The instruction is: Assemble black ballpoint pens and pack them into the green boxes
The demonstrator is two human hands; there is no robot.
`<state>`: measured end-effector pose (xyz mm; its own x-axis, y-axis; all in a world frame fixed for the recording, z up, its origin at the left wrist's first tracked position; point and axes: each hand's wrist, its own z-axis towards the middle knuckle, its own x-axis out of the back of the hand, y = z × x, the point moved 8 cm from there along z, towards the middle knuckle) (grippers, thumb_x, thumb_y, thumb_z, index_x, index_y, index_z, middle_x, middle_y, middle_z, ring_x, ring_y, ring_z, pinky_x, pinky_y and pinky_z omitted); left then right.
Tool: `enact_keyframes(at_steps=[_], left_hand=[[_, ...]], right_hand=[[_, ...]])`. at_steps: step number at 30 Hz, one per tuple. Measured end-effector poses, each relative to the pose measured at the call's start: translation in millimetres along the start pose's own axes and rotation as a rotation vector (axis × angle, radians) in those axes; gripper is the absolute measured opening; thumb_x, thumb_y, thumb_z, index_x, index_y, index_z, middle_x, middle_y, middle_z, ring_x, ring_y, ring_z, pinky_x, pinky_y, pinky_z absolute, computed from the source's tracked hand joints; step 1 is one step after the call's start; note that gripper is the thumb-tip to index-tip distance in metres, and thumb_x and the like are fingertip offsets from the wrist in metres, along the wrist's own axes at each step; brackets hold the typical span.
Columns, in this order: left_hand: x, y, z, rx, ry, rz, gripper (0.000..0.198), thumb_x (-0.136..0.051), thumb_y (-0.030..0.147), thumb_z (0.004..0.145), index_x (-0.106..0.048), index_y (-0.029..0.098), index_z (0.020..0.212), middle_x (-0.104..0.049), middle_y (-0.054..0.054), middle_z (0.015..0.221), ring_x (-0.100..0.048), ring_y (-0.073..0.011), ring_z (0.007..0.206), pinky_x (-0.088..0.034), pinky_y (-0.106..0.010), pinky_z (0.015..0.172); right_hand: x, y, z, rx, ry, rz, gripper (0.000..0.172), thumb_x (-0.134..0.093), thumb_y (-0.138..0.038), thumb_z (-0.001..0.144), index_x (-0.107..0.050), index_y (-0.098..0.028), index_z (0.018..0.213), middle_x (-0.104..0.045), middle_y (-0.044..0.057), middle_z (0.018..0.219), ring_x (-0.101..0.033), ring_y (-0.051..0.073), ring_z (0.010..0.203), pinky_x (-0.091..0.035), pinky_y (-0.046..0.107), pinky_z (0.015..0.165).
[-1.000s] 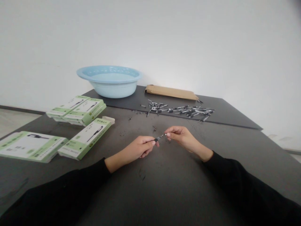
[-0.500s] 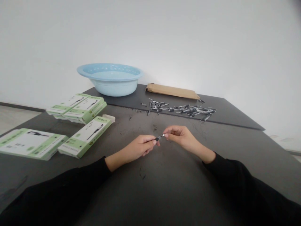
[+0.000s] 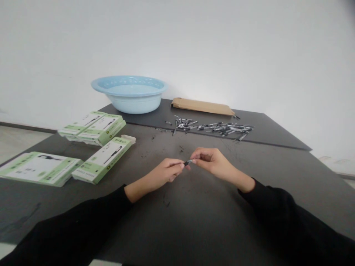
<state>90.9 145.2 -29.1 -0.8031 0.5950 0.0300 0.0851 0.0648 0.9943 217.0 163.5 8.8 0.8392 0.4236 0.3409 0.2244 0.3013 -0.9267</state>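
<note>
Between my two hands is a small pen (image 3: 188, 162) with a black grip and a pale, narrow tip, slanting up to the right. My left hand (image 3: 169, 171) is closed around its body, thumb on top. The fingertips of my right hand (image 3: 208, 159) are pinched at the pen's tip; what exactly lies between them is too small to make out. Beyond my hands, a loose heap of black and clear pens (image 3: 229, 129) is spread over the dark board, with a tangle of shorter pen parts (image 3: 184, 123) to its left.
Green-and-white pen boxes (image 3: 104, 159) lie at the left, some stacked; one has its flap raised. A light blue basin (image 3: 135, 101) stands at the back, beside a flat brown cardboard piece (image 3: 203, 106). Dark marks dot the grey table (image 3: 216, 221); a white wall (image 3: 222, 48) rises behind.
The right fingertips have come slightly closer to the left hand, and less of the pen's thin end shows between them. The view has shifted slightly.
</note>
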Motion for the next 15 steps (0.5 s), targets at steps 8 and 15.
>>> enact_keyframes(at_steps=[8, 15], left_hand=[[-34.7, 11, 21, -0.047, -0.009, -0.103, 0.030, -0.059, 0.044, 0.085, -0.056, 0.017, 0.097, -0.044, 0.006, 0.066, -0.038, -0.0047, 0.046, -0.029, -0.018, 0.040], [-52.5, -2, 18, 0.139, -0.139, -0.354, 0.028, -0.048, 0.042, 0.091, -0.055, 0.015, 0.092, -0.044, 0.007, 0.059, -0.022, -0.0011, 0.036, -0.015, -0.017, 0.035]], right_hand=[[32, 12, -21, -0.050, 0.197, 0.307, 0.023, -0.076, -0.038, 0.074, -0.069, -0.019, 0.085, -0.065, 0.000, 0.069, -0.058, 0.013, 0.065, -0.044, 0.027, 0.067], [15, 33, -32, -0.169, 0.203, 0.528, 0.027, -0.077, -0.042, 0.072, -0.067, -0.017, 0.074, -0.060, -0.001, 0.063, -0.054, 0.013, 0.062, -0.040, 0.028, 0.064]])
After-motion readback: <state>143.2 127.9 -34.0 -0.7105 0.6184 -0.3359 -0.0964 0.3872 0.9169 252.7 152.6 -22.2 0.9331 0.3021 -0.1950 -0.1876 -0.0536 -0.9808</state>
